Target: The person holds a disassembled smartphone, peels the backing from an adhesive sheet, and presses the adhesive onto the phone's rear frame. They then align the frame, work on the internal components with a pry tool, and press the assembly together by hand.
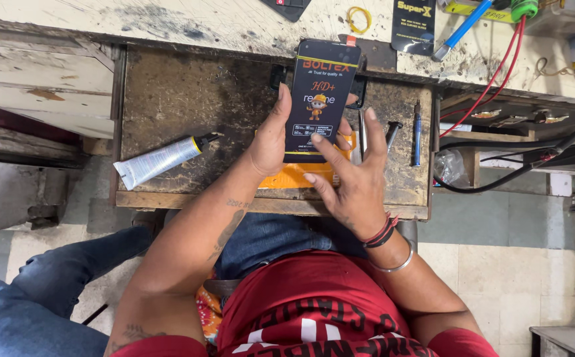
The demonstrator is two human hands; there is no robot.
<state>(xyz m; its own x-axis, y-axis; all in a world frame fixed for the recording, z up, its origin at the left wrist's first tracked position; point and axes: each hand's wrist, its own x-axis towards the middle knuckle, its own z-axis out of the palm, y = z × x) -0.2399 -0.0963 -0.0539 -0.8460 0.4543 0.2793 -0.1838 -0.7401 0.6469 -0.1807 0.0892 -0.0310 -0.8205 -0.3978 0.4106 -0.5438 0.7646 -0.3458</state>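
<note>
Even, soft daylight is filling the scene, leaving only faint shadows. A mild sheen is showing on the black phone screen (pixel 320 99). Focus is staying sharp around it, while lines far from it, toward the frame edges, are bending slightly.

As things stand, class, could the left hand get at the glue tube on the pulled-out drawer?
Probably yes, but not at once. The left hand is gripping the phone, so it must let go first. The glue tube lies apart to its left on bare drawer surface, nothing between.
</note>
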